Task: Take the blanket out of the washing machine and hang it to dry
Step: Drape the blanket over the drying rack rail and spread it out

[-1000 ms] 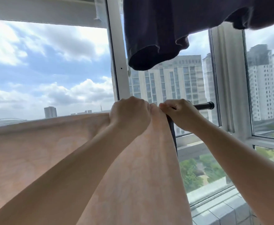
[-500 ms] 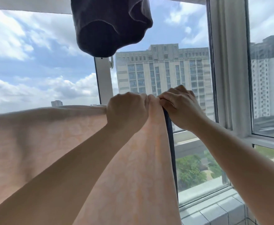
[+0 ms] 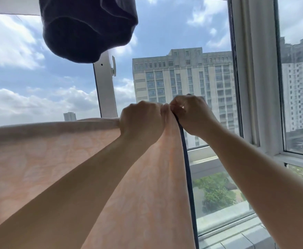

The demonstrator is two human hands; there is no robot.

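A pale peach blanket [image 3: 44, 159] with a faint pattern and a dark edge strip hangs draped over a rail that it hides, stretching from the left edge to the middle. My left hand [image 3: 141, 119] is closed over the blanket's top fold. Right beside it, my right hand [image 3: 192, 114] pinches the blanket's right corner at the dark edge. Both forearms reach up from the bottom of the view.
A dark garment [image 3: 88, 27] hangs overhead at the upper left. White window frames [image 3: 106, 90] stand just behind the blanket, with a thick mullion [image 3: 253, 72] at the right. A tiled sill [image 3: 237, 239] runs along the lower right. Tall buildings lie outside.
The view has shifted, so the hands sit further right in the frame. The black rail end seen beside my right hand a second ago is now covered. Both hands keep their hold.
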